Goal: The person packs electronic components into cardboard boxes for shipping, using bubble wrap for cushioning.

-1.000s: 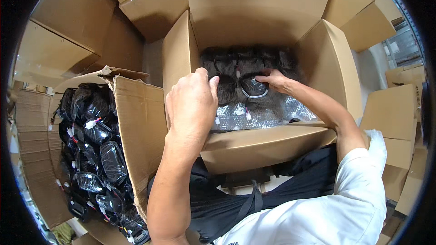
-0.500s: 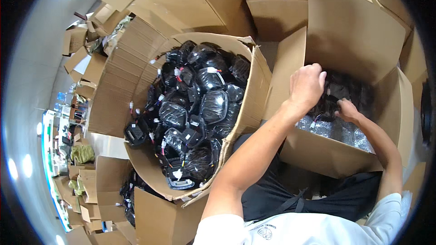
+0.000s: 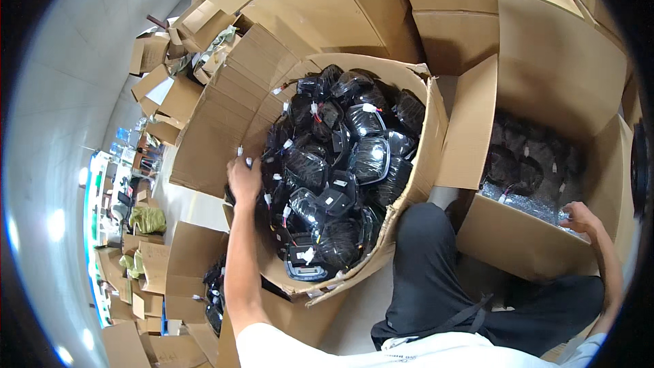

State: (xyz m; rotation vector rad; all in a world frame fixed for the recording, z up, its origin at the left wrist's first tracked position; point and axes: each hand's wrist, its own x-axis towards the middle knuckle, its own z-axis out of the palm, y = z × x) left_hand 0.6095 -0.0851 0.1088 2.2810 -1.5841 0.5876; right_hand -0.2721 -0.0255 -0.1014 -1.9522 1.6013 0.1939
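A large round-sided cardboard box (image 3: 204, 157) in the middle is heaped with black parts in clear plastic bags (image 3: 340, 163), some with white tags. My left hand (image 3: 243, 180) reaches down into the heap at its left edge, fingers curled among the bagged parts; what they grip is hidden. To the right stands an open carton (image 3: 531, 249) with a layer of the same black bagged parts (image 3: 524, 160) on bubble wrap (image 3: 528, 206). My right hand (image 3: 582, 218) rests on that carton's front rim, holding nothing.
Stacked brown cartons (image 3: 449, 27) wall in the back and right. Flattened and small open boxes (image 3: 160, 88) litter the grey floor (image 3: 68, 116) at left, with a green bag (image 3: 146, 219). More small boxes (image 3: 194, 252) stand at lower left. My black-trousered knee (image 3: 429, 266) sits between the two boxes.
The view has swung left. My left hand left the right carton and went into the big box's heap. My right hand drew back from the packed parts to the carton's front rim.
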